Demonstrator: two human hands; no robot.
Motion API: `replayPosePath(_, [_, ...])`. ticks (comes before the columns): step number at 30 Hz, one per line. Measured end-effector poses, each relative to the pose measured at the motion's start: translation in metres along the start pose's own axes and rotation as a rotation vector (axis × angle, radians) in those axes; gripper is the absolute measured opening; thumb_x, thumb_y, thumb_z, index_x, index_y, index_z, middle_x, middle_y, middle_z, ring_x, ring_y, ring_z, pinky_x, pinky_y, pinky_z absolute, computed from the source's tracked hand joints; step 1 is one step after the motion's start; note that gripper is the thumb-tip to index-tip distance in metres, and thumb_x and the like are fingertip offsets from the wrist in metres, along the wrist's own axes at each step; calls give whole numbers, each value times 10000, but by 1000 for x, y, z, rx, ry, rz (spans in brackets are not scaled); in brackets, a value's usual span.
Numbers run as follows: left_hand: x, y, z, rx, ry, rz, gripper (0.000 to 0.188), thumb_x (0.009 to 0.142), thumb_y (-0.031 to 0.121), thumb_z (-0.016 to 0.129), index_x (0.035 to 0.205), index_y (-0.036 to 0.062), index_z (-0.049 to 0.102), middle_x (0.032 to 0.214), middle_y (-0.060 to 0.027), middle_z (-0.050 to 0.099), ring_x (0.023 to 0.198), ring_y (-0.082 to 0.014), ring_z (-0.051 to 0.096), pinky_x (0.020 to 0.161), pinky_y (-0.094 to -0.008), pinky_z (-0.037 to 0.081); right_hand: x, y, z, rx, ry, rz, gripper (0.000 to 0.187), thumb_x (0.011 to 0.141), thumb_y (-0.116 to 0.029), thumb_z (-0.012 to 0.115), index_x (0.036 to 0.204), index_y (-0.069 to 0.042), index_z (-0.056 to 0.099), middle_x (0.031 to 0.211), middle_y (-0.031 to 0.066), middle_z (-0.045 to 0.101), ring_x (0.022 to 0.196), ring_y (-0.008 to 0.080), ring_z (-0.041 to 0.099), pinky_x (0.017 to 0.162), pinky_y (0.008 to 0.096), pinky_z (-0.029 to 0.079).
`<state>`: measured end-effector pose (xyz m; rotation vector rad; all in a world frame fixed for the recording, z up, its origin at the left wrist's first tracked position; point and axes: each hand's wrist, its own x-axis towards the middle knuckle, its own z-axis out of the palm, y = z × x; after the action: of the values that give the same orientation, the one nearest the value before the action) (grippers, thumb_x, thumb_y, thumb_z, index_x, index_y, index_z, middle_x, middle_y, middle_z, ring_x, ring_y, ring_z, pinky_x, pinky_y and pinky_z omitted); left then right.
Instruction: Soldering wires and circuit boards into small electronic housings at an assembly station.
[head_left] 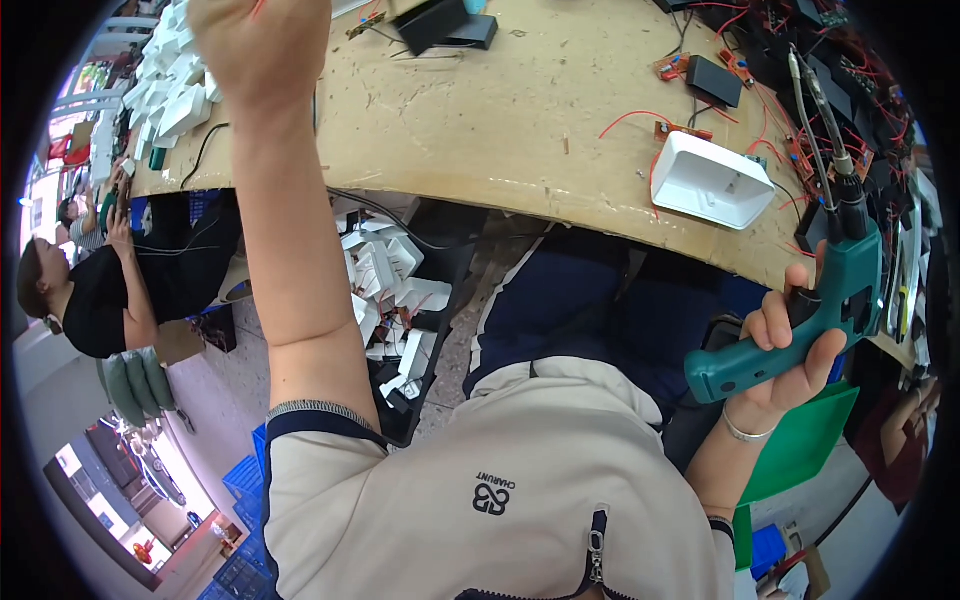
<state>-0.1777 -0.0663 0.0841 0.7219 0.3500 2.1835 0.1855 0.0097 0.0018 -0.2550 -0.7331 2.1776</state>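
Note:
My right hand (792, 352) grips the handle of a teal electric screwdriver (826, 300), held upright beside the table's near edge with its long bit pointing up over the wiring. A white plastic housing (712, 180) lies open side up on the wooden table (480, 130), left of the tool. My left arm stretches far forward to the pile of white housings (175, 85) at the table's far left. My left hand (262, 42) shows only its back at the picture's top edge. Its fingers are cut off, so what it holds is hidden.
Small circuit boards with red wires (690, 70) and black boxes (445, 22) lie across the table. Under it a dark crate holds more white housings (392, 300). Another person in black (95, 295) sits at far left. Blue crates (245, 480) stand on the floor.

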Motion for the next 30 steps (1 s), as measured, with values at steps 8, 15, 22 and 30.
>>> replayPosePath(8, [-65, -96, 1, 1469, -745, 280, 194, 692, -12, 683, 877, 46, 684, 763, -69, 574, 625, -170, 556, 536, -273, 447, -3, 17, -2, -48, 167, -26, 696, 890, -299, 563, 1422, -66, 178, 1385, 214, 305, 879, 178, 510, 740, 300, 485])
replayPosePath(15, [-92, -127, 13, 1378, -644, 142, 226, 700, -64, 655, 906, 26, 672, 792, -74, 569, 656, -167, 566, 548, -250, 446, 1, 22, -7, -122, 178, -83, 630, 899, -302, 538, 1409, -94, 233, 1400, 276, 254, 1039, 256, 564, 781, 331, 541])
replayPosePath(22, [-100, -140, 27, 1414, -504, 68, 122, 715, -45, 674, 826, 5, 666, 835, -66, 562, 659, -149, 569, 561, -239, 460, 2, 22, -6, -287, 182, -99, 636, 892, -336, 542, 1398, -79, 255, 1370, 278, 315, 1052, 256, 564, 780, 321, 539])
replayPosePath(30, [-102, -139, 29, 1310, -497, 16, 140, 714, -20, 705, 848, 7, 674, 838, -69, 547, 661, -140, 563, 561, -227, 456, -6, 23, -1, -344, 134, -115, 658, 891, -369, 535, 1396, -57, 250, 1347, 287, 337, 1056, 264, 563, 766, 300, 538])
